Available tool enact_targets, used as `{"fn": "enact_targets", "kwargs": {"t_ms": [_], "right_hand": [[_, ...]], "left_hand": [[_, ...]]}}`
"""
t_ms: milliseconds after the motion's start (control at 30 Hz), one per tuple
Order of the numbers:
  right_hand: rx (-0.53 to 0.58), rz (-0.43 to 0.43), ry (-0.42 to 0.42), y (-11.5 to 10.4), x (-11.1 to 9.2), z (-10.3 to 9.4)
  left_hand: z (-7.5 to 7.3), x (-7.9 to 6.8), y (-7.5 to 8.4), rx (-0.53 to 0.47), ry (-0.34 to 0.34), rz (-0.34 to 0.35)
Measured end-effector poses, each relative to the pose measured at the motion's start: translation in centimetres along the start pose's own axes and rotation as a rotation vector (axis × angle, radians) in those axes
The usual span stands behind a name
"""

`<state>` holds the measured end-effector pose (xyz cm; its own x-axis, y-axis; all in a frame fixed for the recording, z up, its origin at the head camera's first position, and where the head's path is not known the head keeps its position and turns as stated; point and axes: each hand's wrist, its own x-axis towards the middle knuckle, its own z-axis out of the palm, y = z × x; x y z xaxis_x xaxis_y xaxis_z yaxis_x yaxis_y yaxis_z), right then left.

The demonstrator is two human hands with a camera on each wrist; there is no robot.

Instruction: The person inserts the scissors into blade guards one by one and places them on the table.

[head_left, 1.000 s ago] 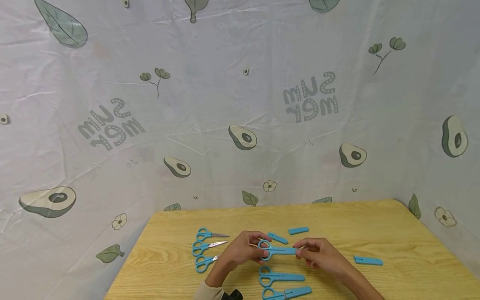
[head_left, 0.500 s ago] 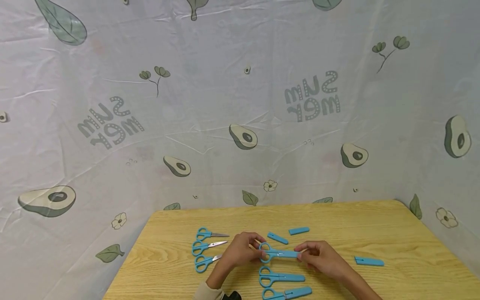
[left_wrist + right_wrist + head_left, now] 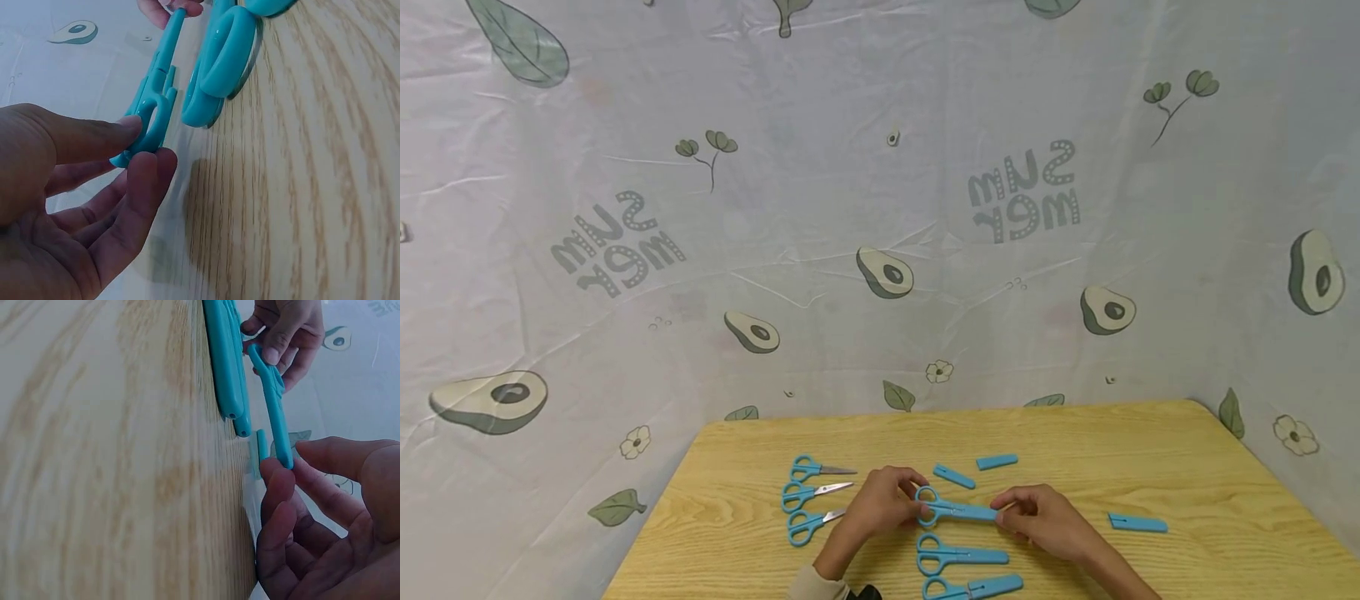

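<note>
backdrop [image 3: 820, 208]: pale, printed with avocados and leaves
desk [image 3: 1060, 442]: wood-grained
left hand [image 3: 886, 502]: fingers clamped on a loop of the held scissors [image 3: 966, 511]
right hand [image 3: 1041, 518]: fingers pinching their covered tip
held scissors: light blue, level between both hands, above the desk
covered scissors [image 3: 970, 555]: two, on the near side
bare scissors [image 3: 807, 493]: three, at left
loose covers [image 3: 1138, 523]: three, beyond and right

Wooden table [image 3: 730, 571]: three bare scissors [image 3: 808, 492], two sheathed pairs [image 3: 964, 555], three loose sheaths [image 3: 1138, 523].
</note>
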<state>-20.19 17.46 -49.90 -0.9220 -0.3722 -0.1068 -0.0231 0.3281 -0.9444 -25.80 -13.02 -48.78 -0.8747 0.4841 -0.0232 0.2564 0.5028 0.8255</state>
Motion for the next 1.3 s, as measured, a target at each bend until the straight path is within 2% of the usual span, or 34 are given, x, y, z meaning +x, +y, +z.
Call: {"fn": "enact_targets", "kwargs": {"t_ms": [300,600,767,933,1033,1300], "right_hand": [[-0.05,0.006,-0.002,0.0,0.1,0.1],[-0.07,0.008,-0.009,-0.2,-0.1,0.1],[-0.069,0.026,-0.012,-0.3,-0.1,0.0],[-0.072,0.034,-0.017,-0.3,0.0,-0.2],[-0.08,0.031,-0.02,-0.3,0.0,-0.2],[-0.098,0.024,-0.022,-0.3,-0.6,-0.7]], "left_hand": [[0.3,0.0,0.1,0.102,0.02,0.012],[0.6,-0.1,0.0,0.033,0.0,-0.02],[0.6,-0.2,0.2,0.041,-0.008,-0.028],[0.2,-0.3,0.6,0.16,0.014,-0.005],[0.0,-0.4,0.7,0.199,0.018,0.001],[-0.7,-0.9,0.6,0.145,-0.005,0.013]]}}
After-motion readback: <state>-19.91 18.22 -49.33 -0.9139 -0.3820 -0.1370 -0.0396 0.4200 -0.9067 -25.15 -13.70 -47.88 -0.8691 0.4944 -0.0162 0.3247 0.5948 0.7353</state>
